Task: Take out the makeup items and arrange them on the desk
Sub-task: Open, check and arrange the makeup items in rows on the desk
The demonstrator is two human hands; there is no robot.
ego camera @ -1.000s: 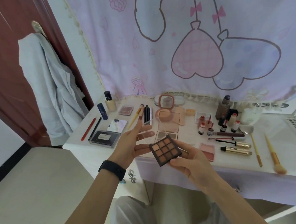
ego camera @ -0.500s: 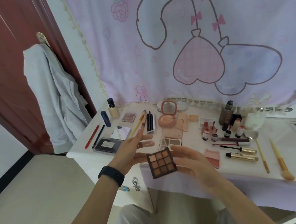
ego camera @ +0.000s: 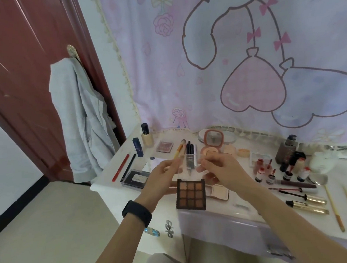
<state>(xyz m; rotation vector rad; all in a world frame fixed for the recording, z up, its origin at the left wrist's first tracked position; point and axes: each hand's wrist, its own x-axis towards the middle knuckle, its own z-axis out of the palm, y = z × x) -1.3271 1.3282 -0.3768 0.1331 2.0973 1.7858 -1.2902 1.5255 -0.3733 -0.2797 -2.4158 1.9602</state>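
Note:
A brown eyeshadow palette (ego camera: 190, 194) with nine pans lies flat at the front edge of the white desk (ego camera: 225, 212). Its clear lid (ego camera: 188, 169) stands open and upright behind the pans. My left hand (ego camera: 161, 179), with a black band on its wrist, pinches the lid's left side. On the opposite edge of the lid, my right hand (ego camera: 218, 169) pinches it. Through the lid I see the black pens (ego camera: 190, 150) farther back.
Makeup covers the desk: a foundation bottle (ego camera: 147, 134), a blush pan (ego camera: 165, 146), a black case (ego camera: 136, 178), a pink mirror compact (ego camera: 213, 138), small bottles (ego camera: 274, 171), gold mascara tubes (ego camera: 307, 202) and brushes (ego camera: 334, 208). A grey garment (ego camera: 82, 125) hangs on the red door (ego camera: 21, 80) at left.
The palette has gone from my right hand, tilted in the air, down flat at the desk's front edge. Both hands have moved forward onto its raised clear lid.

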